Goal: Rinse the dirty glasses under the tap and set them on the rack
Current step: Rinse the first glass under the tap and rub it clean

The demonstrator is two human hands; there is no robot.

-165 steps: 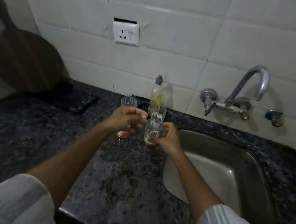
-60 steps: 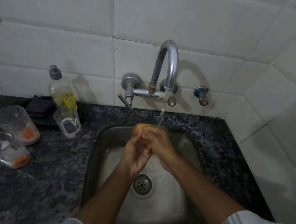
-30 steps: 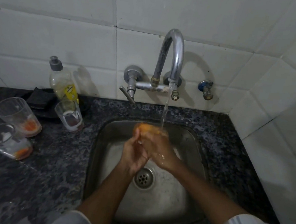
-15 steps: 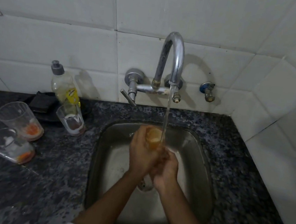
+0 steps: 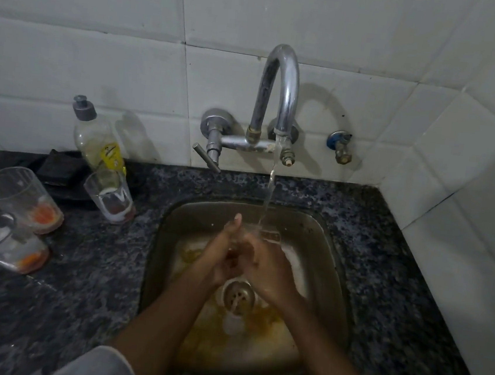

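Centre frame, over the sink [image 5: 336, 257], both hands wrap one glass [image 5: 252, 229] under the tap [image 5: 280, 93]: left hand [image 5: 220, 257], right hand [image 5: 265, 268]. Wet glass is likely slippery, light, brittle; gripping round its wall seems safest.

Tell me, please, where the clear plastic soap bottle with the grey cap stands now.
In the head view, the clear plastic soap bottle with the grey cap stands at the left, against the white tiled wall, left of the chrome tap and just behind a dirty glass.
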